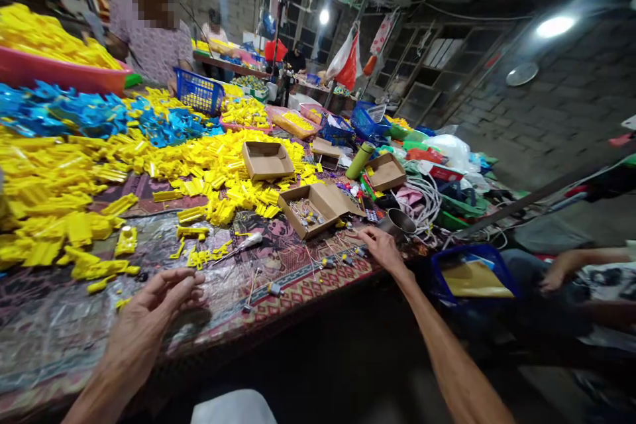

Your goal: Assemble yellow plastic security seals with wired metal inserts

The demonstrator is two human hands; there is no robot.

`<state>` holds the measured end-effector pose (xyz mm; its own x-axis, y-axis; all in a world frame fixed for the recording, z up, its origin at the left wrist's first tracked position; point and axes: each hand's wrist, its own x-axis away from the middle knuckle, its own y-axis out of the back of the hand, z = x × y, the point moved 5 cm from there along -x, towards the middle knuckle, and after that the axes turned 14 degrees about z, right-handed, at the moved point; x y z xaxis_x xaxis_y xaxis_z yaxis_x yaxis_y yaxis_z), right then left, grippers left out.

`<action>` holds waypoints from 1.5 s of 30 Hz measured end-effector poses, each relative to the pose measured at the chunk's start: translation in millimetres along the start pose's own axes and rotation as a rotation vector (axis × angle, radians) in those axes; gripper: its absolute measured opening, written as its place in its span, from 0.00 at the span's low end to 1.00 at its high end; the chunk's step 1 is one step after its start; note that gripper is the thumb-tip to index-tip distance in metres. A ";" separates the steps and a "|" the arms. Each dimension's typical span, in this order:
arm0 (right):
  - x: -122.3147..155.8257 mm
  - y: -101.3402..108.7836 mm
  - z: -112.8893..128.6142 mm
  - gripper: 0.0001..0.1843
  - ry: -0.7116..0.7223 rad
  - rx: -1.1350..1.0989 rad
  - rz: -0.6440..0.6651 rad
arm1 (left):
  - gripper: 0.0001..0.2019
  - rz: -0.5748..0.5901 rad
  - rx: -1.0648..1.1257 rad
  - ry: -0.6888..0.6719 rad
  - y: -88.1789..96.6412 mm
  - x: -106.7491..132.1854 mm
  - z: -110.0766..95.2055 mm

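My left hand (161, 301) hovers over the plastic-covered near side of the table, fingers stretched out and holding nothing. Just beyond it lie small yellow plastic parts (206, 256) and a screwdriver (252, 239) with a pale handle. A small grey motor (274, 289) with thin wires rests to its right. At the table's front edge, my right hand (382, 248) reaches forward with fingers extended and apart. Beside its fingertips are several wired motors (348, 260). A metal cup (401, 222) stands close behind it. An open cardboard box (318, 232) contains more wired motors.
Yellow plastic pieces (44, 179) are heaped across the left, with blue parts (59, 112) behind. Further back are a blue basket (199, 91), a green bottle (360, 160) and coiled white cable (422, 202). A blue bin (437, 278) and a seated person (561, 271) are at right.
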<state>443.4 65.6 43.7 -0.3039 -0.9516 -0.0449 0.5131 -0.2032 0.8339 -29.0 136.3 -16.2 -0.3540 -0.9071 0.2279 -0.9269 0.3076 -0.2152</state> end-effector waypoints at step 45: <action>-73.5 -41.9 130.8 0.16 0.240 -0.390 0.131 | 0.21 -0.004 -0.020 -0.078 -17.0 -6.0 3.3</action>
<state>339.3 174.2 84.0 -0.0462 -0.9920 -0.1171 0.8115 -0.1057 0.5747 -10.7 135.6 -17.1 -0.3398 -0.9278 0.1539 -0.9310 0.3086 -0.1950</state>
